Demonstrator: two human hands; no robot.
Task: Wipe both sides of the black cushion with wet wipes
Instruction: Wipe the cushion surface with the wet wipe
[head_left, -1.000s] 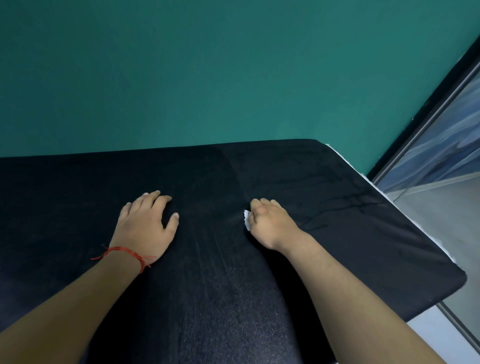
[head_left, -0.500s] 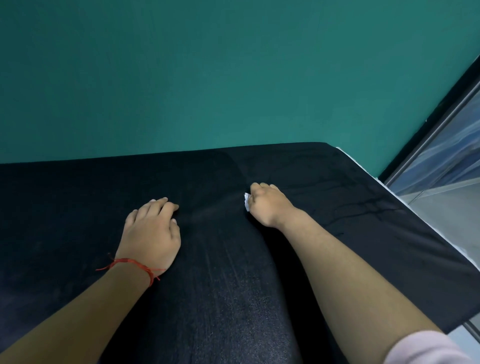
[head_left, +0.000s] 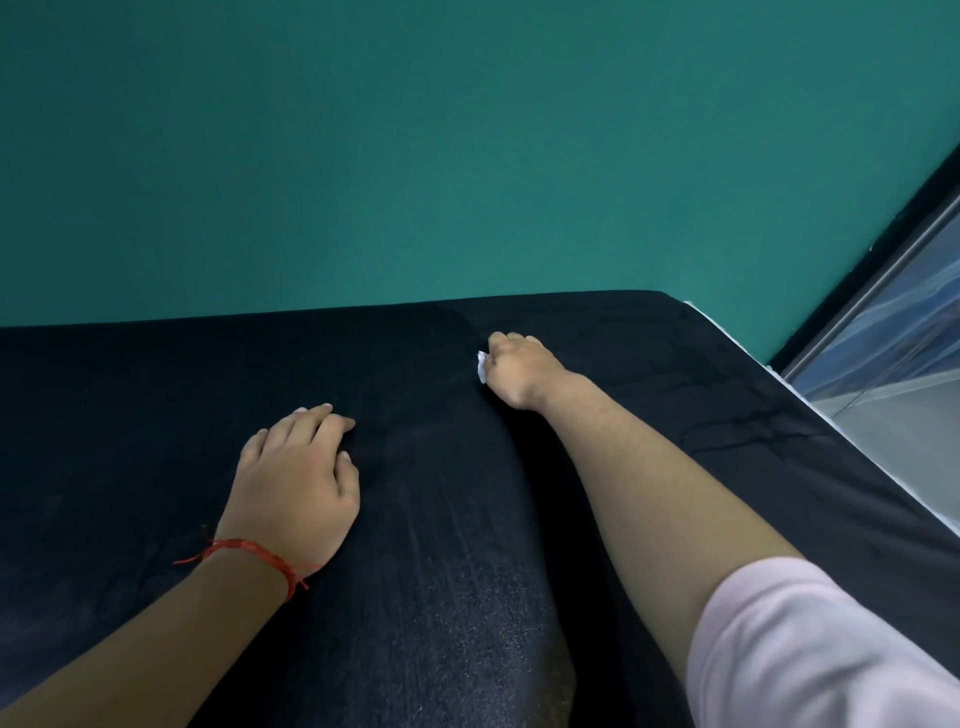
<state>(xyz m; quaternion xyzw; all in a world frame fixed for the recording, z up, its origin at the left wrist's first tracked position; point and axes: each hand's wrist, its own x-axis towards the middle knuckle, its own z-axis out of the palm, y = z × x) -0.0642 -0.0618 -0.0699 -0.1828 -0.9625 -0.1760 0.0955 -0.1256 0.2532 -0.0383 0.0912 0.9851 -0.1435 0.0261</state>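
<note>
Right hand (head_left: 519, 371) curls round a white wet wipe (head_left: 482, 367), pressing it onto the black cushion (head_left: 441, 519) near its far edge. Left hand (head_left: 296, 483) lies flat, fingers straight, on the cushion's nearer middle, red thread (head_left: 249, 553) at its wrist.

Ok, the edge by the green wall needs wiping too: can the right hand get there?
Probably yes: the right hand, gripping the wet wipe, lies close to the far edge of the black cushion, and nothing shows between them.
</note>
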